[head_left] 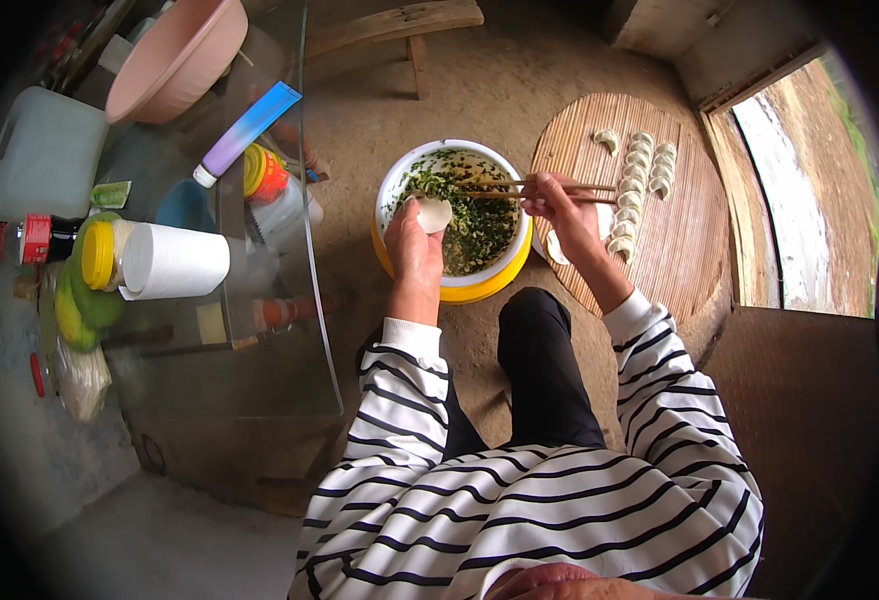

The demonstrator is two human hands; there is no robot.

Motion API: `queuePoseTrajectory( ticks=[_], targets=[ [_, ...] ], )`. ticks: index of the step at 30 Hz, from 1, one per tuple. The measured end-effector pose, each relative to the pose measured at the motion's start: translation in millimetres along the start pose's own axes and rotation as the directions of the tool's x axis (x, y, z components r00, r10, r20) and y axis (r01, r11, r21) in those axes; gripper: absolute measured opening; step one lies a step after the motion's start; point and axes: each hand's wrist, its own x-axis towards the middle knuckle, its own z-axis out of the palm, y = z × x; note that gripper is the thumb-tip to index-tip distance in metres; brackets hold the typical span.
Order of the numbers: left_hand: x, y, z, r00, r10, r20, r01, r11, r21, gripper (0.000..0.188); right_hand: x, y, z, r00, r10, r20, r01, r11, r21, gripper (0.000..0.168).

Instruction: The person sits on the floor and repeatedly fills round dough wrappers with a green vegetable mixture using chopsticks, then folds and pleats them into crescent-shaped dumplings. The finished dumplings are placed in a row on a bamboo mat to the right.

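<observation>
In my left hand (417, 251) lies a round dumpling wrapper (434, 216), held over the near left side of a white bowl (513, 259). Chopped green filling (484, 236) covers much of the bowl's inside. My right hand (568, 217) grips a pair of wooden chopsticks (495, 189), whose tips reach into the filling near the wrapper. A yellow container (477, 294) shows beneath the bowl. Just right of my right hand, folded dumplings (629, 206) stand in rows on a round ridged board (698, 247). Pale wrappers (555, 247) lie at the board's left edge, partly hidden by my hand.
A glass-topped table (289, 360) is at left, holding a paper roll (176, 261), a cola bottle (53, 238), a plastic jug (47, 154), a blue-purple tube (248, 135) and a pink basin (176, 64). A wooden bench (398, 21) stands beyond the bowl. An opening (792, 195) lies to the right.
</observation>
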Motion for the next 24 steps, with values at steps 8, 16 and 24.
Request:
queuePoseTrajectory(
  ticks=[8,16,24],
  targets=[
    [9,-4,-2,0.994,-0.096,0.054,0.101,0.991,-0.093,0.036,-51,-13,29,0.682,-0.521,0.514,0.73,0.431,-0.531,0.016],
    [4,0,6,0.988,-0.117,0.104,0.128,0.986,-0.11,0.043,-58,-33,30,0.628,-0.537,0.563,0.774,0.361,-0.52,0.022],
    [7,0,4,0.985,-0.138,0.108,0.149,0.984,-0.1,0.042,-55,-24,27,0.665,-0.535,0.522,0.744,0.407,-0.531,0.015]
  ],
)
